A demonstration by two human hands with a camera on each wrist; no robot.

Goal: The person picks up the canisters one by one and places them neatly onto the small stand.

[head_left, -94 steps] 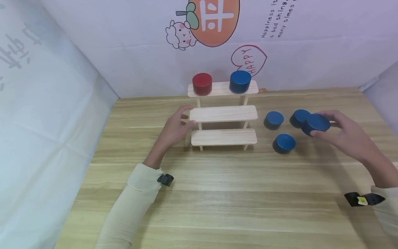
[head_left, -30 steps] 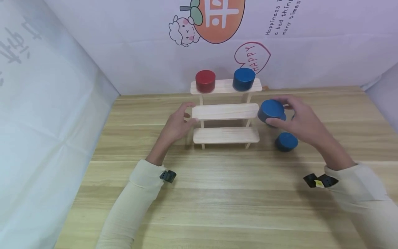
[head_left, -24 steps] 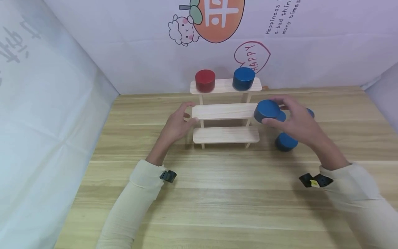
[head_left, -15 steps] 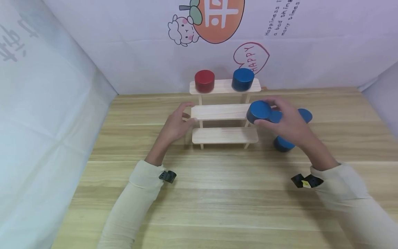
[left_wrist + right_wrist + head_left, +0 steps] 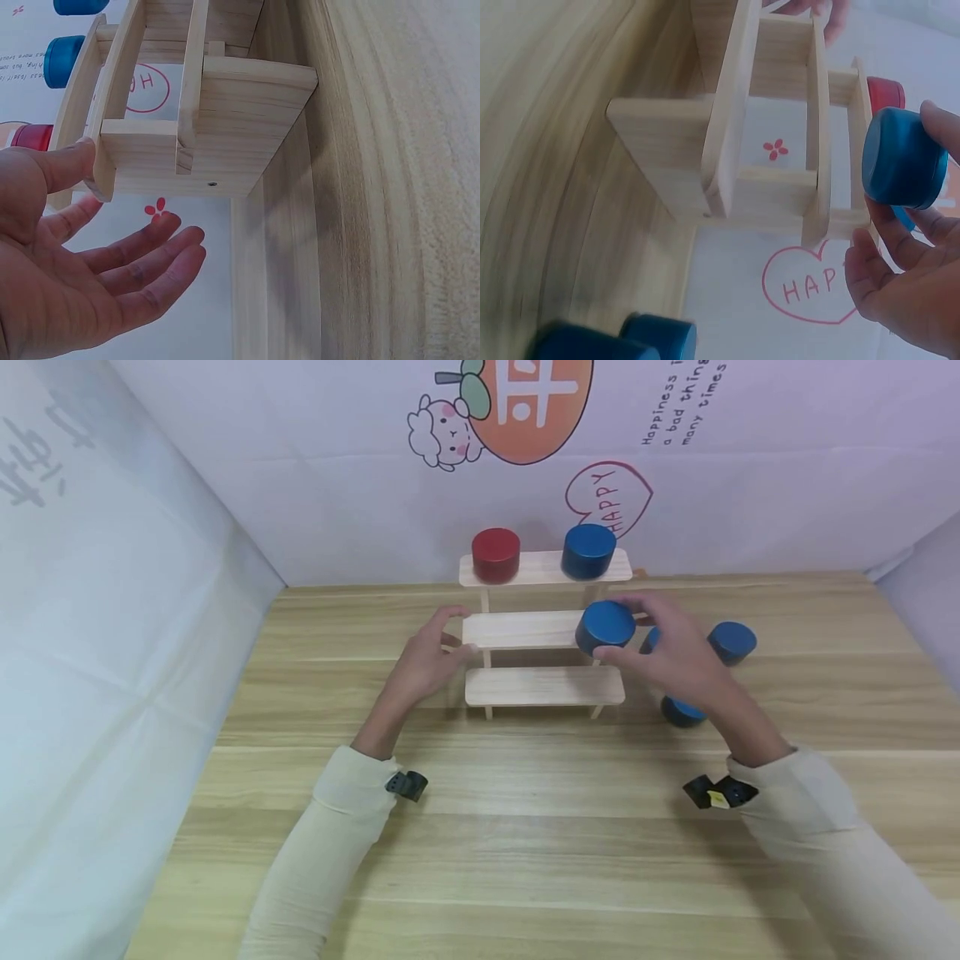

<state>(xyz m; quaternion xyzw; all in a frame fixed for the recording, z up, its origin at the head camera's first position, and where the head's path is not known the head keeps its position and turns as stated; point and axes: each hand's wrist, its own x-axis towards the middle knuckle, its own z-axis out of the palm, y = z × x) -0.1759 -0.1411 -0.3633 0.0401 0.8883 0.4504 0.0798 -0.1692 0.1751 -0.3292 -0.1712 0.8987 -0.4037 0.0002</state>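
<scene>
A three-tier wooden rack (image 5: 543, 686) stands on the table. The left hand (image 5: 426, 662) is at the left end of its middle tier; in the left wrist view the thumb and index finger of the left hand (image 5: 82, 262) touch that tier's end, the other fingers extended. The right hand (image 5: 678, 652) pinches a blue cylinder (image 5: 606, 625) over the right part of the middle tier. In the right wrist view this cylinder (image 5: 904, 157) appears held off the tier. On the top tier sit a red cylinder (image 5: 496, 556) at left and another blue cylinder (image 5: 588, 552) at right.
Right of the rack, blue cylinders stand on the table: one farther right (image 5: 732, 642), one nearer the front (image 5: 683, 711), and one (image 5: 650, 639) partly hidden behind the right hand. A white printed cloth (image 5: 360, 510) hangs behind the rack, with more cloth at the left.
The right hand has carried the blue cylinder leftward, from beyond the standing cylinders to over the middle tier. The left hand has stayed at the rack's left end.
</scene>
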